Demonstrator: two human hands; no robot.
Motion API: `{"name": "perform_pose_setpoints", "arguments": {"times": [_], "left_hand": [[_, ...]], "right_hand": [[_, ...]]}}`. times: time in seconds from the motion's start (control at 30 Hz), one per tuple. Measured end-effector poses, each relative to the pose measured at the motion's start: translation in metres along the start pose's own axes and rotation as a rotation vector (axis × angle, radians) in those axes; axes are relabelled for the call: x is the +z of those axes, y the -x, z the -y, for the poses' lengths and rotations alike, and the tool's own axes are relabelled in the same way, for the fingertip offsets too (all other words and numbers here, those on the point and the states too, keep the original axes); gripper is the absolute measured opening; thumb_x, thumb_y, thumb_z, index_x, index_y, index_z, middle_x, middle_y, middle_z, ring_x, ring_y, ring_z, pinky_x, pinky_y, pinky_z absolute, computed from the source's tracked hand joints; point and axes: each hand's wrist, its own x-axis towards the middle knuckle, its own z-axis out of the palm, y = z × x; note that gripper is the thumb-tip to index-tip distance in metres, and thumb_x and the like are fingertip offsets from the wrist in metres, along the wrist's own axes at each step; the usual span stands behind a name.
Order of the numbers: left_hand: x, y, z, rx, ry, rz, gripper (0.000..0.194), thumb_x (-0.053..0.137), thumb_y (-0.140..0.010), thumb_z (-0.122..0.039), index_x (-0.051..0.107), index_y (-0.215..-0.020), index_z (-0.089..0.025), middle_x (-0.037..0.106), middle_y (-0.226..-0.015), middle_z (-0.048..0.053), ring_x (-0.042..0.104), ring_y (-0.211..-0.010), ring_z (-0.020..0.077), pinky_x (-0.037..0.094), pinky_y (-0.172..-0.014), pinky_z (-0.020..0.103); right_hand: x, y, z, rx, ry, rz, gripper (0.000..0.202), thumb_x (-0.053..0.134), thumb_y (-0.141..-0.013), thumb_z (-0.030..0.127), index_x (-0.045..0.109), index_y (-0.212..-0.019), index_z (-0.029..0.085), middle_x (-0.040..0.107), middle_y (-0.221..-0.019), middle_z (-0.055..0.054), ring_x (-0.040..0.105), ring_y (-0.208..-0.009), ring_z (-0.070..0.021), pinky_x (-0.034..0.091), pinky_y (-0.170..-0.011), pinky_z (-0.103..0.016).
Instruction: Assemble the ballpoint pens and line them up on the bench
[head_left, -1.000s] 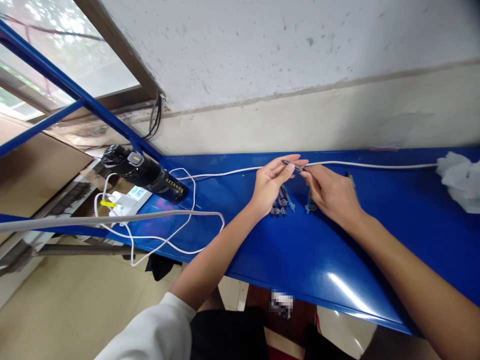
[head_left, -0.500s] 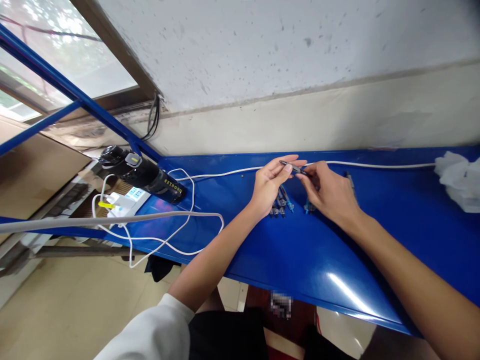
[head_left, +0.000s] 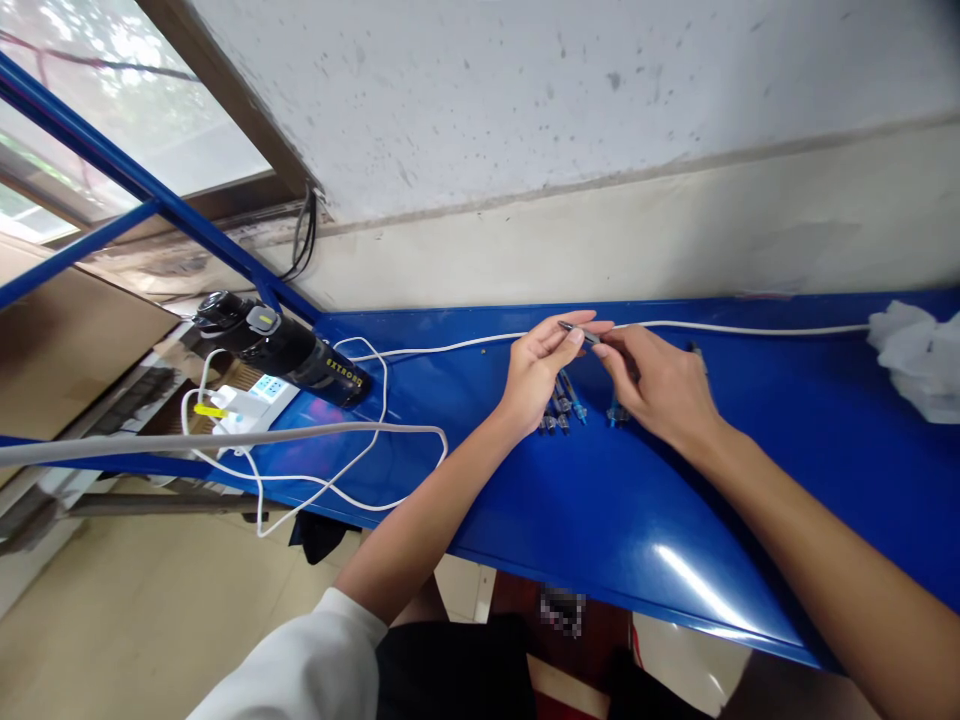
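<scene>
Above the blue tabletop (head_left: 525, 510), my left hand (head_left: 534, 372) pinches a dark pen (head_left: 580, 331) between thumb and fingers, its tip end pointing up and left. My right hand (head_left: 656, 375) is closed around the other end of the same pen, and its fingers cover much of the barrel. Below my left hand lie several clear pens with dark and blue parts (head_left: 564, 405), partly covered by that hand. Blue pen ends (head_left: 617, 412) show beside my right hand, the rest hidden. Another grey pen (head_left: 697, 352) lies behind my right hand.
A black bottle (head_left: 289, 345) stands at the left near a white power strip (head_left: 255, 405). White cable (head_left: 386, 400) loops over the table's left part and runs along its back. Crumpled white plastic (head_left: 919, 360) sits at the far right. A blue metal frame (head_left: 150, 190) rises at the left.
My right hand has shifted slightly left along the pen, so its fingers now cover more of the barrel. My left hand stays in place.
</scene>
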Motion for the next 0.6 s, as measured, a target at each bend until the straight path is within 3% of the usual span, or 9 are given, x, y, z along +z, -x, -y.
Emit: {"name": "perform_pose_setpoints", "arguments": {"times": [0.1,0.23,0.4,0.6], "left_hand": [[-0.0002,-0.0002,0.0005,0.009,0.001,0.007,0.032,0.077,-0.098,-0.046,0.078,-0.123,-0.026,0.081,-0.126,0.008,0.073,-0.122,0.0258,0.051,-0.11,0.04],[-0.0006,-0.0005,0.0006,0.024,-0.015,0.004,0.03,0.076,-0.099,-0.044,0.078,-0.123,-0.026,0.081,-0.127,0.008,0.073,-0.122,0.0252,0.051,-0.109,0.039],[0.0,-0.0005,-0.0007,0.002,0.017,-0.002,0.032,0.078,-0.097,-0.045,0.078,-0.122,-0.025,0.081,-0.127,0.009,0.074,-0.12,0.0258,0.05,-0.111,0.04],[-0.0014,-0.0007,-0.0002,0.012,-0.027,0.004,0.031,0.076,-0.098,-0.046,0.078,-0.123,-0.027,0.081,-0.128,0.008,0.072,-0.126,0.0271,0.051,-0.109,0.04]], "right_hand": [[0.0005,0.0004,-0.0008,0.016,-0.007,-0.002,0.039,0.047,-0.112,0.053,0.067,-0.124,0.022,0.081,-0.104,-0.009,0.075,-0.086,-0.0245,0.042,-0.065,-0.032],[0.0004,0.0004,-0.0013,-0.033,0.006,0.027,0.04,0.036,-0.116,0.045,0.07,-0.119,0.023,0.081,-0.103,-0.008,0.075,-0.085,-0.0229,0.039,-0.063,-0.032],[0.0001,0.0001,0.0003,0.03,-0.047,-0.013,0.04,0.048,-0.111,0.055,0.065,-0.12,0.021,0.081,-0.1,-0.01,0.075,-0.081,-0.0248,0.043,-0.063,-0.032],[-0.0019,-0.0013,0.0016,-0.01,-0.02,0.02,0.043,0.034,-0.116,0.047,0.069,-0.112,0.022,0.08,-0.098,-0.01,0.074,-0.08,-0.0229,0.041,-0.062,-0.032]]}}
